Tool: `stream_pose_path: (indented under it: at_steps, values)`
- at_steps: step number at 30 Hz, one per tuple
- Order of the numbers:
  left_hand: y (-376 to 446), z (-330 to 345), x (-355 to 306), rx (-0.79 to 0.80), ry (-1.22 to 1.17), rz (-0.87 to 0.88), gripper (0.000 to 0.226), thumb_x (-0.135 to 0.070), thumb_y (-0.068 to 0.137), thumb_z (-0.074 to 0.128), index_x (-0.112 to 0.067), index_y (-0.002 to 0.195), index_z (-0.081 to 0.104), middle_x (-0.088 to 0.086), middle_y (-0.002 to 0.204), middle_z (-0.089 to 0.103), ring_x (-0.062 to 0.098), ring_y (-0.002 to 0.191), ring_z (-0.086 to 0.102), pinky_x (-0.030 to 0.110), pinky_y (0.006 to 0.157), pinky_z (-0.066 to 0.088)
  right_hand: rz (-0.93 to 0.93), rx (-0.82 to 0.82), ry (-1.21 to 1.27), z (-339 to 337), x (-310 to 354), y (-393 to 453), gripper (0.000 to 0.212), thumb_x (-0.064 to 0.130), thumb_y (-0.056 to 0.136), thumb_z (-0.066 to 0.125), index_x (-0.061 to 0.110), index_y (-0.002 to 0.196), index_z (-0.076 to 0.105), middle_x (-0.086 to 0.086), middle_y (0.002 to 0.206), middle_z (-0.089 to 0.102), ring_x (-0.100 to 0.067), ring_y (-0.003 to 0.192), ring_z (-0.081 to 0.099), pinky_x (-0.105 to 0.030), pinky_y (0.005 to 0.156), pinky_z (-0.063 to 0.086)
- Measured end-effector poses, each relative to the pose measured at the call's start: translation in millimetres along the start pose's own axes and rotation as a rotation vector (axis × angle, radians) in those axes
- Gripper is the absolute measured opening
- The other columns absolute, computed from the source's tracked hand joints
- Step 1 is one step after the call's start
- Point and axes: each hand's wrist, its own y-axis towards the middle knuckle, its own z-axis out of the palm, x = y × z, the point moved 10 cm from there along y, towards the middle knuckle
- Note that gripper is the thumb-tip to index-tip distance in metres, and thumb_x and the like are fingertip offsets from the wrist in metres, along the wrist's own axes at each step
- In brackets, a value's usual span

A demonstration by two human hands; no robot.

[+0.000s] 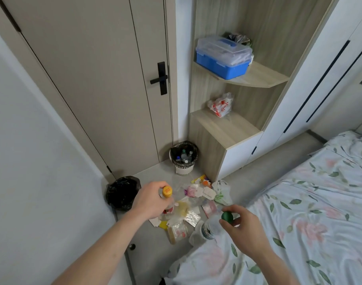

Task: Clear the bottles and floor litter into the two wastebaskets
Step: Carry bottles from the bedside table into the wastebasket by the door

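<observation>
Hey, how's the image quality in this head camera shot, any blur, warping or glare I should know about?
Head view: soft, even light, no harsh glare; wide-angle lens bends the door and wardrobe lines near the edges; the right hand and its green-capped bottle look slightly motion-blurred; the left hand on the yellow-capped bottle is sharper; floor litter is readable but lacks fine detail.
</observation>
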Motion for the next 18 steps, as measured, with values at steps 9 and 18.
stream_pose_path:
  at_steps: [9,18]
  values:
    - [48.2,-26.4,13.2,-0.035,-0.004,0.020,0.013,-0.044,0.076,0.073,-0.038,0.086,0.070,-0.019,0.080,0.071,0.006,0.076,0.066,0.037,0.072,0.058,-0.017,0.010,-0.015,11.8,34.3,62.0,0.021,0.032,0.083,0.078,0.040,0.100,0.068,0.018,0.086,0.071,0.003,0.072,0.066,-0.019,0.062,0.051]
    - [160.8,-43.4,50.5,0.033,0.032,0.008,0.007,-0.037,0.080,0.076,-0.033,0.083,0.071,-0.018,0.080,0.071,0.004,0.079,0.065,0.031,0.073,0.058,0.037,0.012,-0.024,47.4,58.3,159.4,0.022,0.035,0.084,0.078,0.040,0.103,0.068,0.022,0.098,0.068,0.003,0.074,0.066,-0.023,0.070,0.055]
